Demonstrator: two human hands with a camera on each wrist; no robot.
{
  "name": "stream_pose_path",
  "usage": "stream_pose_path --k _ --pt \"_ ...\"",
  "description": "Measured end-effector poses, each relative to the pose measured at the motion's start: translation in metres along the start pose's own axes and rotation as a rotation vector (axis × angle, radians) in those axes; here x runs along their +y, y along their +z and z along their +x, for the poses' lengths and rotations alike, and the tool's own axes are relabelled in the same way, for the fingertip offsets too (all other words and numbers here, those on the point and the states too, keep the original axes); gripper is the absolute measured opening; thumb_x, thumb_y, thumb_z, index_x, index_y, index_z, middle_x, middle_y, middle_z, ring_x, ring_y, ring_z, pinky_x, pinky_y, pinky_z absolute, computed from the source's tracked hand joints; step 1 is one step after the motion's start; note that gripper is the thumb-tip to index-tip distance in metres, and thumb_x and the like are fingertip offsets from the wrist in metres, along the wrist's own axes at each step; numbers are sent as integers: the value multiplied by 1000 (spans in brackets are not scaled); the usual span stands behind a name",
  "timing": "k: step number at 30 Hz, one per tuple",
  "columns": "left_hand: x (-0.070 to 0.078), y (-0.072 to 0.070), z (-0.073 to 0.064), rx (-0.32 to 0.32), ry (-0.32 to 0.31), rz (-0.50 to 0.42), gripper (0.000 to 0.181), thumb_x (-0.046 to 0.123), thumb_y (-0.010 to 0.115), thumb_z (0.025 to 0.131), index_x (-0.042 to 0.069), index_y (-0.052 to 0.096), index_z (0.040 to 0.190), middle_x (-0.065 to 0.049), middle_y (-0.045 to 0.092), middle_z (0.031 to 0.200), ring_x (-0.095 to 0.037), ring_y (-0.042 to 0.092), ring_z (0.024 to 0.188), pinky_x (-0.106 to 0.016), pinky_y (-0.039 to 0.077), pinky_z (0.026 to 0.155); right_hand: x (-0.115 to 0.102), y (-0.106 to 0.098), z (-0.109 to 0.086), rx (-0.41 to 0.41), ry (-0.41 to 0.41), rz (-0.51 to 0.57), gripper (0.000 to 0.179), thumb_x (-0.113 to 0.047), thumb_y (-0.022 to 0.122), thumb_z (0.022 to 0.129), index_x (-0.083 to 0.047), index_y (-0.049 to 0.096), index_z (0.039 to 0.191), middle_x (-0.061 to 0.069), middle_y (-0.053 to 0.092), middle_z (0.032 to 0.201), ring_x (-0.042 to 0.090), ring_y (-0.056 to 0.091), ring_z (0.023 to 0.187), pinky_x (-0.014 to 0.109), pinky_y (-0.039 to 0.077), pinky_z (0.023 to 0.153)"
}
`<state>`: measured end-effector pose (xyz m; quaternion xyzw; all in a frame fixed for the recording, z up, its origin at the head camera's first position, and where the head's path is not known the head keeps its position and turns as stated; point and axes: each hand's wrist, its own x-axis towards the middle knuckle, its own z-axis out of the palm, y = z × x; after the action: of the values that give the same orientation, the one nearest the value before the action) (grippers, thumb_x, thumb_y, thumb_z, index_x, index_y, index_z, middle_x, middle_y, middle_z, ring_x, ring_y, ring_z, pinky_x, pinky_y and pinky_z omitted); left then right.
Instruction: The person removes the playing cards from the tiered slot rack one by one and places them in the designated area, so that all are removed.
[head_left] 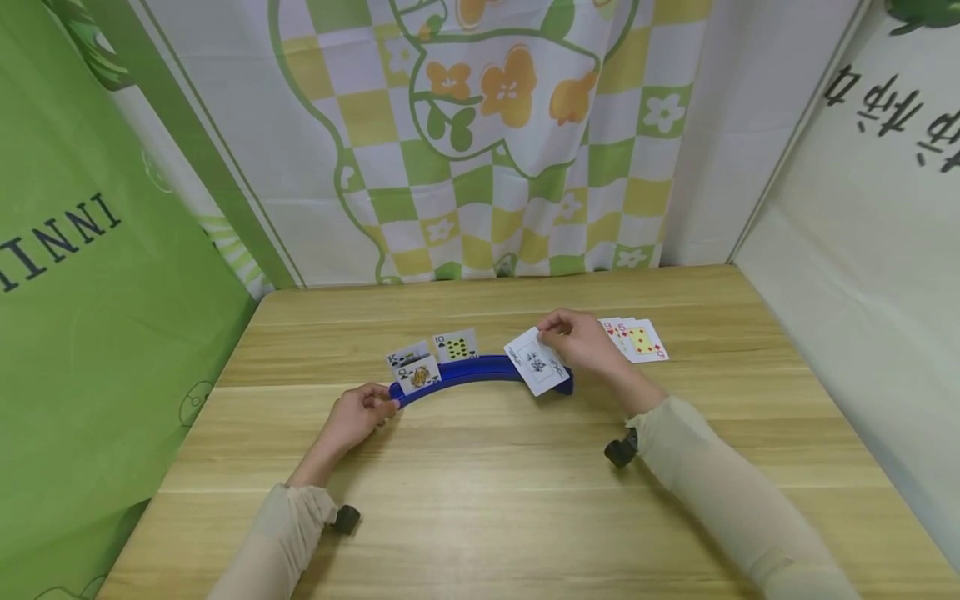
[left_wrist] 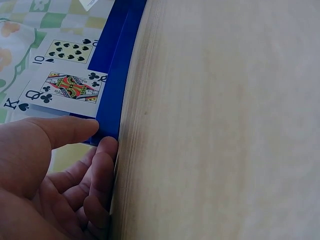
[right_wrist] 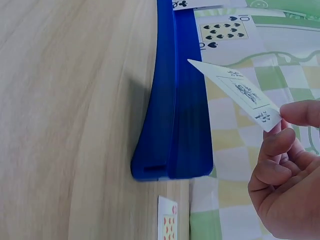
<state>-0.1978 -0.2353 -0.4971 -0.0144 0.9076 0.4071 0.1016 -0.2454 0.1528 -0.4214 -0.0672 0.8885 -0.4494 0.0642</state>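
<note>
A curved blue card holder (head_left: 480,367) stands on the table, and my left hand (head_left: 362,414) pinches its left end between thumb and fingers. Upright at its left part are a king of spades (head_left: 401,357), a queen of clubs (head_left: 418,376) in front of it, and a ten of spades (head_left: 455,344) to their right. My right hand (head_left: 585,340) pinches a joker card (head_left: 537,362) by a corner, between thumb and index finger. The joker is tilted over the right part of the holder, its lower corner above the groove in the right wrist view.
To the right, beyond my right hand, several red-suited cards (head_left: 643,340) lie fanned on the wooden table (head_left: 495,500). A checkered curtain (head_left: 480,192) hangs behind the table's back edge. Green fabric (head_left: 97,350) flanks the left side and a pale wall (head_left: 862,292) the right.
</note>
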Motion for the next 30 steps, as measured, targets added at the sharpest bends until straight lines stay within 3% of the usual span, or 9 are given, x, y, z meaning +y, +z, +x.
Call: stream_pose_path --k 20,30 --pt "1 0 0 0 -3 3 31 25 67 94 3 65 116 -7 71 87 -15 60 68 -28 46 59 22 -22 -4 41 56 -1 25 -23 59 98 -7 65 117 15 69 113 24 63 95 27 51 74" --pt "2 -1 -1 -2 2 -1 31 25 67 94 2 65 115 -7 71 86 -15 60 68 -28 46 60 30 -34 -10 57 98 65 28 -21 55 100 -3 63 120 20 68 117 18 61 89 24 51 73"
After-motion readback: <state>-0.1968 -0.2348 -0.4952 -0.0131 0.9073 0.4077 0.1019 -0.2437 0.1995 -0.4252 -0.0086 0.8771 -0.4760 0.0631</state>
